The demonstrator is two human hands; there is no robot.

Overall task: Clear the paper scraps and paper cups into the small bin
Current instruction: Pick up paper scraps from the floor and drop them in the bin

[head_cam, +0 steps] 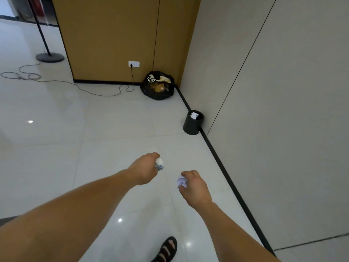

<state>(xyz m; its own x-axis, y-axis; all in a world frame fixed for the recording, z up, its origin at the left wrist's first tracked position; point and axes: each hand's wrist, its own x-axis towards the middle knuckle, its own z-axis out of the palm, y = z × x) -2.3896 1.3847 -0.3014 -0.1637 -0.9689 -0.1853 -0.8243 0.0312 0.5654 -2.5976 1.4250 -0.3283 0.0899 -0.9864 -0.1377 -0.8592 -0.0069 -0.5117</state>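
- Presently, left hand (pixel 145 170): clenched round crumpled blue-printed white paper (pixel 159 164), carried for binning.
- Right hand (pixel 194 186): gripping crumpled white paper scrap (pixel 181 182).
- Black cylindrical bin (pixel 192 122): floor's wall edge, ahead.

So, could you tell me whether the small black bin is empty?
Not empty: white paper shows inside the open top of the bin, which stands upright.

Nothing readable here, tbh. The crumpled white paper cup (pixel 159 164) gripped in the left hand (pixel 144 171) has some bluish print on it, but it's way too blurry to read. The crumpled white paper ball (pixel 182 183) held in the right hand (pixel 195 188) and the white paper slip (pixel 194 115) in the small black round bin (pixel 190 126) are too small to tell.
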